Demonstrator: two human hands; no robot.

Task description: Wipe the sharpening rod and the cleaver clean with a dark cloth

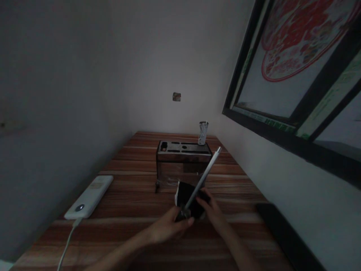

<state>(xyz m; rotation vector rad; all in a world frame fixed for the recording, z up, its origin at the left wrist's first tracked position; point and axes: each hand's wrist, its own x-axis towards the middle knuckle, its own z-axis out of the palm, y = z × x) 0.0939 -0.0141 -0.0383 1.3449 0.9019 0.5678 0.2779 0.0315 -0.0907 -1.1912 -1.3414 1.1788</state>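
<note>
While the left hand [170, 226] has fingers and thumb closed round the dark clump [184, 214] at the low end of the rod [203, 177], the right hand [213, 210] holds the black piece [186, 191] just beside it. Hands near each other, not touching, both over the near middle of the worktop [135, 205].

Key relation: rod's long axis slants up and rightward from the left hand, crossing in front of the black piece, bare tip upper right. Low end sits nearest the left hand; right hand is lower than the tip, fingers close to the shaft. Rack [188, 156] stands straight ahead, beyond the hands; in this view the rod overlaps its right end. Glass [203, 133] is on top of the rack, right side. Power bank [89, 197] with cable [66, 244] lies well apart, left; dark slab [287, 235] well apart, right.

Hidden: left fingertips, right palm, underside of the black piece, lower right of the rack. Slab and cable run off the bottom edge. Light is dim and the grip area blurred; clump and rod look joined, but that's uncertain. Can't tell whether the rod touches the black piece.
</note>
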